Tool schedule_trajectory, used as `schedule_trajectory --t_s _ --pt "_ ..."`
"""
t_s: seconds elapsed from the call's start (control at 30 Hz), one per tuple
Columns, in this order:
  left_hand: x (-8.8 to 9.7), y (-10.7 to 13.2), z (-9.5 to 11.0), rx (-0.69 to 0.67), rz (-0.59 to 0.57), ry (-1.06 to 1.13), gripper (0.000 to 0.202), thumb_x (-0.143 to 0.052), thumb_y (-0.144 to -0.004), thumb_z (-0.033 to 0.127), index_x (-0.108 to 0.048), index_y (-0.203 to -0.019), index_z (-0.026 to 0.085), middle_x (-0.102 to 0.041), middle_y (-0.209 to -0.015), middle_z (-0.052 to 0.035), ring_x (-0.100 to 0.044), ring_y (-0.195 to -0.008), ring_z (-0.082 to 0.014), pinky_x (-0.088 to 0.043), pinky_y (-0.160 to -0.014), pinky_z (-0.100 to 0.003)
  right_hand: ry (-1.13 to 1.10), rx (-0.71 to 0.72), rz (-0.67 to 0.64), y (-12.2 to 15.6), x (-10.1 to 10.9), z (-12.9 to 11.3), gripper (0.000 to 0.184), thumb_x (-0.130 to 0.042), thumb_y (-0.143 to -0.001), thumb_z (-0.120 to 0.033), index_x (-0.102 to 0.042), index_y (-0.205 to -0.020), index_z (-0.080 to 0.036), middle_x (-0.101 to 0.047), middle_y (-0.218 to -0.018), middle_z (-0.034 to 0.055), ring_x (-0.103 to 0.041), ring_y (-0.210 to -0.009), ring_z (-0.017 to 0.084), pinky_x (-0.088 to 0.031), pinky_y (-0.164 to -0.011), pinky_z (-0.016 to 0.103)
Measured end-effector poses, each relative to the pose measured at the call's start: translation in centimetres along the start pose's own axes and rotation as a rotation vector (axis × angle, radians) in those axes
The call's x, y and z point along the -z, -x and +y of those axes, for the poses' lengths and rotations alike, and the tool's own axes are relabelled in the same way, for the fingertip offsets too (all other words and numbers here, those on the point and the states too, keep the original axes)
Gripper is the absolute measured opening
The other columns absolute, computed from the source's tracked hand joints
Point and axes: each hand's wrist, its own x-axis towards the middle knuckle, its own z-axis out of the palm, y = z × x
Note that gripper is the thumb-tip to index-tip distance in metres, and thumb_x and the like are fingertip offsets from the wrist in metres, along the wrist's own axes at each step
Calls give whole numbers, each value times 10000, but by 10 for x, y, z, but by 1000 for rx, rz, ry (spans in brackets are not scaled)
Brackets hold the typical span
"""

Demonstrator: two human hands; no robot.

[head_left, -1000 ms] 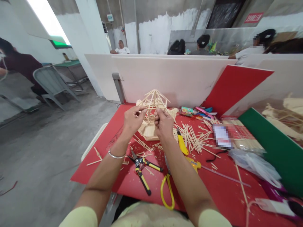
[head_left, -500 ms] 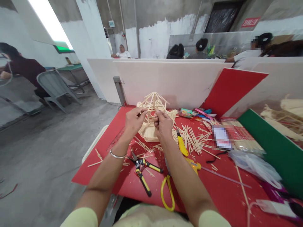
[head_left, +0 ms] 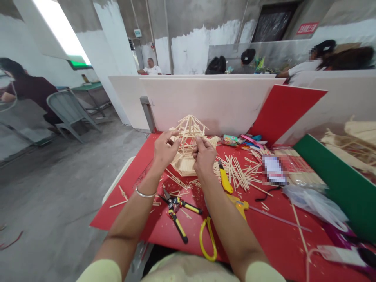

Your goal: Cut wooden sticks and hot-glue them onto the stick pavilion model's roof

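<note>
A small pavilion-like model of wooden sticks point(head_left: 185, 161), with a peaked open frame of sticks on top, stands on the red tabletop in front of me. At its left side my left hand point(head_left: 165, 150) is raised, thumb and forefinger apart, with nothing visible between them. My right hand point(head_left: 205, 154) pinches at the model's right side, its other fingers curled. What lies between those fingertips is mostly hidden, but they meet the stick frame. Snips with yellow and black handles point(head_left: 176, 207) lie below the hands. A yellow utility knife point(head_left: 225, 178) is right of my right wrist.
Loose wooden sticks point(head_left: 237, 172) are scattered to the right, near a yellow glue gun point(head_left: 241, 205) partly behind my forearm. A yellow looped handle point(head_left: 208, 239) lies near the front edge. White boards point(head_left: 205, 102) stand behind the table; a green board point(head_left: 331, 184) borders the right.
My left thumb and forefinger have spread from a near pinch and moved slightly left of the frame. My right hand stays pinched at the model's right side.
</note>
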Motion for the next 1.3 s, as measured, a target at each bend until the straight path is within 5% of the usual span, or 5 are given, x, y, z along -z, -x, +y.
schedule_trajectory --t_s 0.23,0.57,1.3 --pt "-7 -10 -12 238 -130 378 372 -670 -733 212 -703 -1101 168 -733 -1018 -77 -527 -528 -64 -435 -477 -211 7 30 12 -2 0 4 274 -764 -707 -419 -627 -760 -188 -499 -481 -106 -408 -400 34 -312 -373 155" --pt "-10 -13 -2 399 -160 575 368 -775 -702 346 -721 -1013 156 -535 -556 50 -444 -435 -55 -321 -397 -187 30 40 11 -4 0 6 270 -751 -712 -428 -621 -745 -194 -506 -484 -103 -408 -406 39 -320 -386 163" --pt "-18 -17 -4 420 -185 656 379 -812 -666 337 -701 -985 166 -513 -572 57 -386 -437 -42 -255 -419 -197 40 27 23 -3 -2 4 268 -733 -722 -439 -630 -742 -192 -507 -473 -102 -410 -406 47 -320 -393 171"
